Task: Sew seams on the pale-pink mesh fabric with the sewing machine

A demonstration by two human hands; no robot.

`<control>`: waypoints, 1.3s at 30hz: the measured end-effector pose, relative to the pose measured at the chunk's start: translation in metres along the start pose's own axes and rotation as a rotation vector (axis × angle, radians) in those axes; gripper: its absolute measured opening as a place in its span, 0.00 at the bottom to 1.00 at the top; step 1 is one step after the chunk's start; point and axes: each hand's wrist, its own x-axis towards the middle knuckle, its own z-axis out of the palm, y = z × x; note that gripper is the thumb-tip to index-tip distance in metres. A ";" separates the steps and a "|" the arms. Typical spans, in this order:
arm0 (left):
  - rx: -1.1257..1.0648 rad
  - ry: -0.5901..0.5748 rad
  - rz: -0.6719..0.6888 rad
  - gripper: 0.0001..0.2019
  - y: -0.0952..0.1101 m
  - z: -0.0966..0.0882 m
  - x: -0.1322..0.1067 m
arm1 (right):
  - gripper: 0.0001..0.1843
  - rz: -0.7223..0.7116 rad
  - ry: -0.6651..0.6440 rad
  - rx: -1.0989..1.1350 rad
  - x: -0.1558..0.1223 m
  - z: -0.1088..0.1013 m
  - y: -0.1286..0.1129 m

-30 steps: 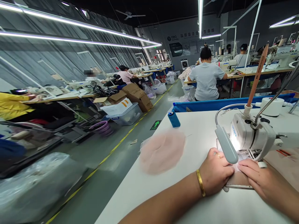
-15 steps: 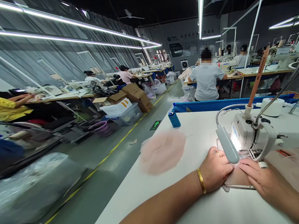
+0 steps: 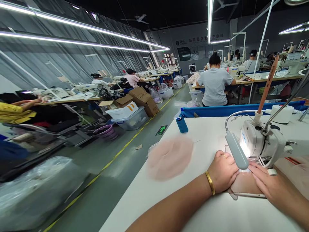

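Observation:
Sheer pinkish fabric (image 3: 243, 184) lies under the head of a white sewing machine (image 3: 253, 138). My left hand (image 3: 222, 172) is closed at the fabric's left side, fingers bent and pressed together; its thumb tip is partly hidden. On the right, my right hand (image 3: 267, 182) rests flat with fingers stretched out, pointing at the presser foot area. A grey lamp (image 3: 236, 150) hangs above the gap between both hands and covers part of the stitching spot. The needle itself is hidden from me.
A round sheer pink piece (image 3: 170, 158) lies left on the white table (image 3: 149, 206). Beyond it stands a blue thread spool (image 3: 182, 125). A white thread cone (image 3: 282, 113) and a pencil (image 3: 267, 84) rise behind the machine. A co-worker (image 3: 214, 82) sits ahead.
The gap between my hands has widened a little, and more fabric shows between them. The whole view has shifted slightly; the round pink piece stays on the table.

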 end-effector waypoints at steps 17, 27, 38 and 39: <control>-0.015 -0.423 -0.225 0.05 0.020 -0.065 -0.008 | 0.23 -0.426 -0.026 0.279 0.023 -0.025 -0.065; 0.050 -0.295 -0.281 0.04 0.005 -0.035 -0.005 | 0.12 -0.517 -0.164 0.503 0.033 -0.058 -0.079; -0.069 -0.100 -0.158 0.04 0.002 -0.018 -0.012 | 0.13 -0.392 -0.443 0.610 0.036 -0.083 -0.075; -0.104 -0.039 -0.154 0.04 0.002 -0.014 -0.013 | 0.11 -0.352 -0.389 0.606 0.033 -0.079 -0.072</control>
